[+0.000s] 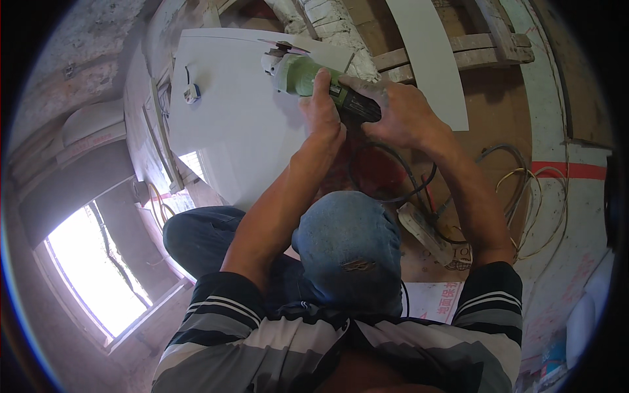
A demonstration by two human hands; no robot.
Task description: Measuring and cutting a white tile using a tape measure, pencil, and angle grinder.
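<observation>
1. Both hands clench the green angle grinder (308,73): left hand (323,108) around its neck, right hand (400,111) on the dark rear handle.
2. Its long axis runs from the grips up-left to the disc, at the far edge of the white panel (229,111).
3. Open panel lies left; a power cord (393,190) trails behind.
</observation>
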